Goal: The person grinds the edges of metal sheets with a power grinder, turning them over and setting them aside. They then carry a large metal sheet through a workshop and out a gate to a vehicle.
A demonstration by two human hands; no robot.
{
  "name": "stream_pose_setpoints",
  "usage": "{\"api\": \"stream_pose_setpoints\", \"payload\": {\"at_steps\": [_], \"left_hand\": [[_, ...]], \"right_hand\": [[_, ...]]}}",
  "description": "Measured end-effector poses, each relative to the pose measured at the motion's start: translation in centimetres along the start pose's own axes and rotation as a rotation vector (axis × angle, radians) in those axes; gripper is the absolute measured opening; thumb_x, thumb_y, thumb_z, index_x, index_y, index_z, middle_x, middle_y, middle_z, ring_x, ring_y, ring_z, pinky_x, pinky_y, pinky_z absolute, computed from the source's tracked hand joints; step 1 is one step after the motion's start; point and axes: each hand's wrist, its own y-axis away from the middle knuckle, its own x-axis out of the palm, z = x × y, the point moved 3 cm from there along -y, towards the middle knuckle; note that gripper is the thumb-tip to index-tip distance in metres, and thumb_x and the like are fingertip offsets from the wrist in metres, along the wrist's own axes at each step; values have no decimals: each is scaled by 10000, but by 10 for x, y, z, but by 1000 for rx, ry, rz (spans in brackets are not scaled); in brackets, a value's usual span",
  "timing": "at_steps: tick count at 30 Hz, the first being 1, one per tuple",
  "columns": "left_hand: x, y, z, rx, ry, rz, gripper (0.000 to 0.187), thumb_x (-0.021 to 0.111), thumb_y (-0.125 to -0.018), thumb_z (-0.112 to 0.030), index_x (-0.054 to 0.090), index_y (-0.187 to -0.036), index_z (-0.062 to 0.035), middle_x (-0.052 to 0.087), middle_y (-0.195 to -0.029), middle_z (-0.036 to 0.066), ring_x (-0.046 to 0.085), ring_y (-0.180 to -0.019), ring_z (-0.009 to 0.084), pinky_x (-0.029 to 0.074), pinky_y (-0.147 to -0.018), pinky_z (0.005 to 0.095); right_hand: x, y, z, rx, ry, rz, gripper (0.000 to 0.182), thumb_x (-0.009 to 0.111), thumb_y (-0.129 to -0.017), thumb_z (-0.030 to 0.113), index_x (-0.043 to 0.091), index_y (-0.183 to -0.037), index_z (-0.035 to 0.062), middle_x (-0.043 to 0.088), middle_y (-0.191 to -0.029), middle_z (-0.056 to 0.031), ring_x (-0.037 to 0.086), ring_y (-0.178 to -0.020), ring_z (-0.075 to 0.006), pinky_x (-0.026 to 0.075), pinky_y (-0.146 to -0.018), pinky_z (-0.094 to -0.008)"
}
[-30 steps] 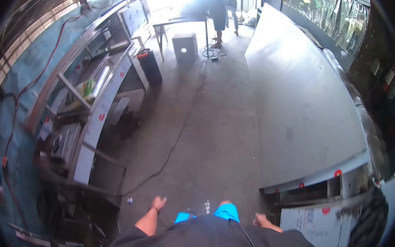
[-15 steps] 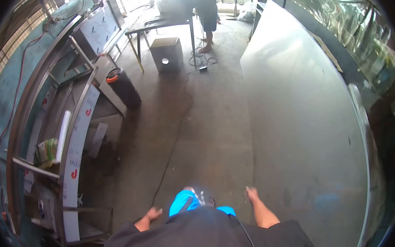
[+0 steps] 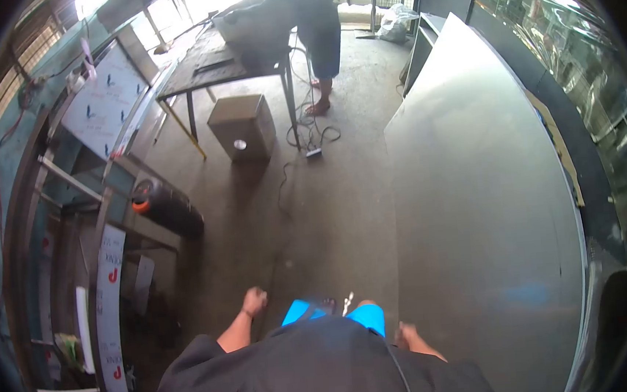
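Observation:
My left hand swings out ahead of my body over the concrete floor, its fingers curled into a loose fist with nothing showing in them. Lower down on the other side, my right hand is beside my hip, partly blurred, with its fingers curled in. The large metal sheet is what it is nearest to. Between the hands show my blue shorts and a pale drawstring.
A work table stands ahead, with a box beneath it and a person leaning over it. Cables trail on the floor. To the left are a black cylinder with an orange ring and a metal frame.
I have moved forward; the table, box and cylinder appear nearer. My left hand has swung forward, and my right hand has drawn back toward my hip.

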Motion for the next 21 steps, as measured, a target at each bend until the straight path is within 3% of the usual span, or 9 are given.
{"api": "stream_pose_setpoints", "payload": {"at_steps": [2,4,7,12,14,15,16,17,21], "left_hand": [[4,-116,-139,241,23,-19,195,636,-891,-195,578,-825,-21,641,-739,43,581,-655,112,474,-576,292],[12,-190,-276,420,-37,-42,194,645,-900,-202,596,-857,-19,661,-803,35,594,-744,98,470,-646,263],[34,-277,-381,492,10,-37,195,649,-900,-207,613,-893,-16,673,-846,40,602,-779,102,472,-673,266],[100,-389,-356,271,-333,7,275,649,-840,-279,647,-864,-6,675,-826,172,661,-793,290,510,-720,401],[119,-407,-277,116,-426,383,226,621,-832,-226,675,-805,-8,674,-770,192,666,-761,306,512,-684,405],[123,-405,-230,39,-602,271,235,600,-834,-221,695,-842,-6,679,-806,195,672,-775,316,517,-699,419],[148,-412,-183,55,-940,532,276,580,-851,-238,694,-928,1,675,-831,213,672,-788,335,525,-730,430],[134,-385,-173,-307,-705,540,281,577,-857,-244,689,-941,-1,673,-849,207,671,-798,332,526,-732,433],[149,-419,-284,-572,-461,500,301,564,-881,-271,670,-992,-11,668,-919,184,667,-840,320,526,-741,445]], "right_hand": [[-23,3,-10,-1267,746,87,324,580,-936,331,592,-939,8,658,-759,-156,624,-604,-288,479,-557,-465],[-36,-5,-13,-310,363,89,321,575,-939,334,585,-923,14,646,-738,-146,612,-586,-276,470,-536,-455],[-54,-38,54,10,183,42,320,567,-944,340,573,-899,23,628,-708,-131,595,-558,-260,456,-506,-440],[-102,-179,264,27,30,-2,325,553,-953,348,554,-859,38,598,-657,-107,567,-512,-232,433,-455,-415],[-117,-238,393,-5,-102,-48,328,548,-956,352,547,-843,44,586,-636,-97,555,-494,-221,423,-434,-405],[-118,-224,506,-115,-150,-27,321,551,-958,351,551,-874,41,565,-642,-81,536,-484,-187,416,-415,-365],[-118,-242,596,-293,-88,-79,328,566,-953,342,570,-945,15,600,-693,-85,568,-539,-186,434,-446,-339],[-116,-242,692,-403,-47,-44,284,575,-957,320,545,-986,39,646,-824,-118,608,-627,-210,475,-486,-349],[-99,-243,1005,-825,13,-4,321,566,-958,355,610,-1051,51,684,-911,-83,668,-804,-185,502,-674,-329]]}}
